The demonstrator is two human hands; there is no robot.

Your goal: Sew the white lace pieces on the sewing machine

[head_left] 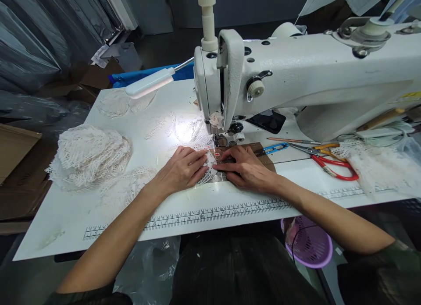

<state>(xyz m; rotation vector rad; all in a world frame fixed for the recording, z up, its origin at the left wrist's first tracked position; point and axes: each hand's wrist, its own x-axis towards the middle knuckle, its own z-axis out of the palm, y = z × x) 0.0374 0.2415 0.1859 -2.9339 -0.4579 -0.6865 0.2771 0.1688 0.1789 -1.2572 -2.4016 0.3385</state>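
Observation:
A white lace piece lies under the needle area of the white sewing machine. My left hand rests flat on it, fingers stretched out and side by side. From the other side, my right hand has its fingers curled, thumb and forefinger at the lace's right edge. The presser foot stands just beyond my fingertips. Blue-handled thread snips lie right behind my right hand, blades toward it. Part of the lace is hidden beneath my left hand.
A tall lace stack and loose lace pieces lie left. Red-handled scissors, a phone and lace scraps are right. A lamp hangs over the table. A purple basket stands below the front edge.

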